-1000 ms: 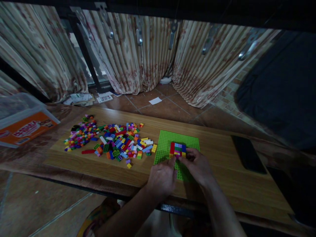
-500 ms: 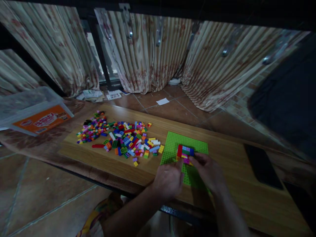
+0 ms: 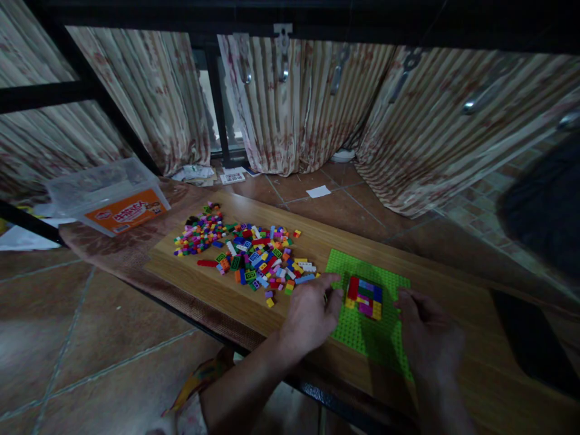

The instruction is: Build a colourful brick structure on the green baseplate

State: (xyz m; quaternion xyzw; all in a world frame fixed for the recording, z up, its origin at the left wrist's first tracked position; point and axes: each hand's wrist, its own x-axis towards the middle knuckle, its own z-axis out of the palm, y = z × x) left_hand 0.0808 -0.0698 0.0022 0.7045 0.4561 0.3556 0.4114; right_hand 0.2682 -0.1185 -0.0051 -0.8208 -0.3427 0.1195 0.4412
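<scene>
Head | left hand (image 3: 312, 313): fingers apart | right hand (image 3: 430, 335): can't tell | brick build (image 3: 365, 297): between them

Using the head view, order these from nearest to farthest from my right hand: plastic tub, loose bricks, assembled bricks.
From the right hand:
1. Assembled bricks, just left of it, on the green baseplate.
2. Loose bricks, farther left, spread on the wooden board.
3. Plastic tub, farthest left, beyond the loose bricks.
</scene>
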